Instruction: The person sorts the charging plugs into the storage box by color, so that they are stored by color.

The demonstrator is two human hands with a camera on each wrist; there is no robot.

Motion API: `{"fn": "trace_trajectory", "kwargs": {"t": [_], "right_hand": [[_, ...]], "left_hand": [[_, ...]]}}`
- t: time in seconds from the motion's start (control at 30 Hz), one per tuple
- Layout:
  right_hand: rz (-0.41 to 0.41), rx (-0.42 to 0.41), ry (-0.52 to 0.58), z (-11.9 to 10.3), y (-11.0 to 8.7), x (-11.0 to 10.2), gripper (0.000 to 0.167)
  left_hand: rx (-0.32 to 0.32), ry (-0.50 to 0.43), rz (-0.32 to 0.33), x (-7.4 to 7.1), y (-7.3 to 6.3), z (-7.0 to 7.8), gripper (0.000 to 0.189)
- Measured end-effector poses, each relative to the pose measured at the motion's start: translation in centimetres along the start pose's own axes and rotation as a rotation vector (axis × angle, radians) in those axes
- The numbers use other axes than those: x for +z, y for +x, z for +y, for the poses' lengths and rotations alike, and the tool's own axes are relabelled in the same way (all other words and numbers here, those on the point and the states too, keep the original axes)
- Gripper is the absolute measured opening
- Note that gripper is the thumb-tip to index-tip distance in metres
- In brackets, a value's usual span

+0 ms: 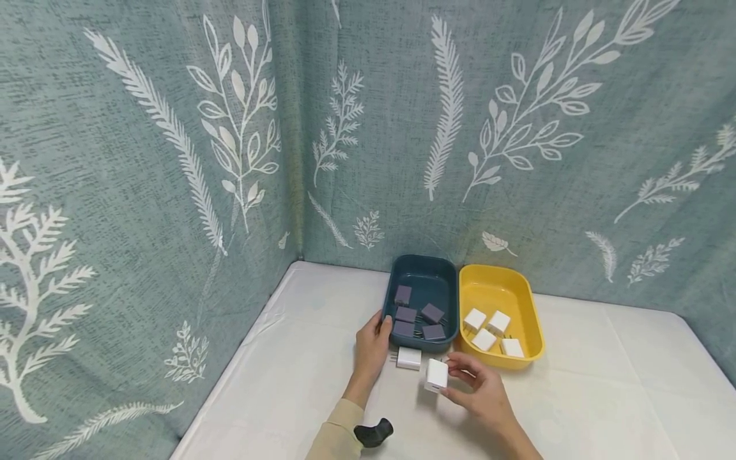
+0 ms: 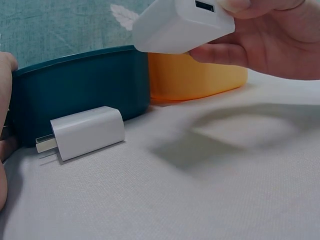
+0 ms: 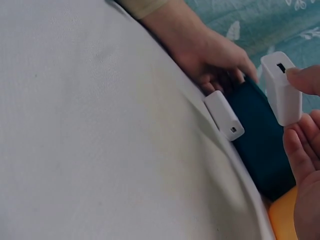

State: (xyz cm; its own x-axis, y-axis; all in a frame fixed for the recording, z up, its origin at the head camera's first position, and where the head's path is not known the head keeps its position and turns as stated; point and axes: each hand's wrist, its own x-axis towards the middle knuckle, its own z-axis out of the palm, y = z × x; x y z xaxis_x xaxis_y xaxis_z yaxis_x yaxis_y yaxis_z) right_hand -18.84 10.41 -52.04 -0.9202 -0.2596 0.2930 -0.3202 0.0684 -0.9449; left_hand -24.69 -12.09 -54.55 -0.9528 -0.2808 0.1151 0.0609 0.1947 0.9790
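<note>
Between the thumb and fingers of my right hand (image 1: 482,391) a white USB wall charger (image 1: 436,375) is pinched, above the table in front of the bins. Its port shows in the left wrist view. My left hand (image 1: 370,346) holds the near left side of a dark blue bin (image 1: 441,289), thumb at the rim. A second white charger (image 2: 90,133) lies on its side on the table against the front of that bin, prongs pointing left. Inside the blue bin are several dark purple chargers (image 1: 432,313). Several white chargers (image 1: 499,321) lie in the yellow bin (image 1: 520,294).
The two bins stand side by side at the back of a white-covered table (image 1: 609,383). A teal curtain (image 1: 379,128) with white leaf prints hangs behind and to the left. A black curved piece (image 1: 375,433) shows by the left sleeve (image 1: 339,431).
</note>
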Motion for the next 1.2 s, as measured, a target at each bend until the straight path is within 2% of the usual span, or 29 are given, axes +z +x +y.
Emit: {"fn": "trace_trajectory", "kwargs": {"t": [0.23, 0.53, 0.87, 1.2], "right_hand": [[0.048, 0.095, -0.024, -0.2, 0.1, -0.6, 0.059], [0.072, 0.058, -0.034, -0.6, 0.3, -1.4, 0.056], [0.11, 0.153, -0.038, -0.6, 0.2, -1.7, 0.057], [0.151, 0.189, -0.042, -0.3, -0.1, -1.8, 0.056]], "left_hand": [[0.003, 0.001, 0.0, 0.0, 0.1, -0.1, 0.05], [0.0, 0.006, 0.004, 0.0, 0.1, 0.0, 0.048], [-0.002, 0.012, 0.01, -0.1, 0.1, 0.1, 0.048], [0.002, 0.013, 0.003, 0.1, 0.0, 0.0, 0.048]]}}
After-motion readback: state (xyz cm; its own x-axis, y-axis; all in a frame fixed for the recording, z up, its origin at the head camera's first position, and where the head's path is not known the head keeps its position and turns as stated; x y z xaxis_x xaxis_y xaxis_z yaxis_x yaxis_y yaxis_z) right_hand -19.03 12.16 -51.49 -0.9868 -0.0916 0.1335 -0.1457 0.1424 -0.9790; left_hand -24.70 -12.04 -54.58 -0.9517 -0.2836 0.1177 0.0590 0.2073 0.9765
